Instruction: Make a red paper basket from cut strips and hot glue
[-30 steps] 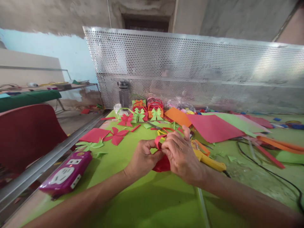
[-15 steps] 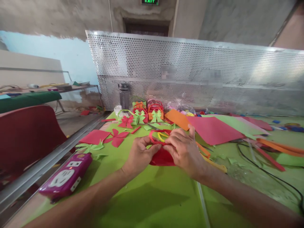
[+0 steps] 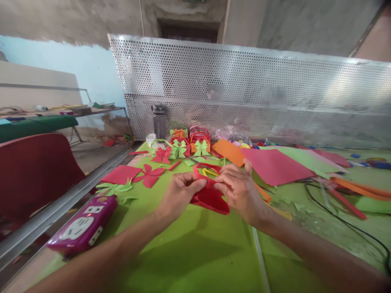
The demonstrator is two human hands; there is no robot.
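Between my two hands, a small red paper bag [image 3: 211, 198] with a curved strip handle is held tilted above the green table surface. My left hand [image 3: 180, 193] pinches its upper left edge between thumb and fingers. Across from it, my right hand [image 3: 238, 189] has its thumb and fingertips closed on the upper right part, near the handle. Part of the bag is hidden behind the fingers. Just behind it shows a yellow looped thing [image 3: 210, 171], partly covered.
Finished paper bags with bows [image 3: 200, 148] stand at the back near a bottle [image 3: 159, 122]. Left lie a red paper flower [image 3: 149, 176] and a purple power strip [image 3: 84, 226]. Coloured sheets [image 3: 275, 165] and a black cable [image 3: 339, 217] are to the right. A perforated metal panel [image 3: 244, 73] bounds the back.
The red bag has tilted, its lower right corner dropping and more of its face showing. My hands have moved slightly apart. The camera view has tipped down a little.
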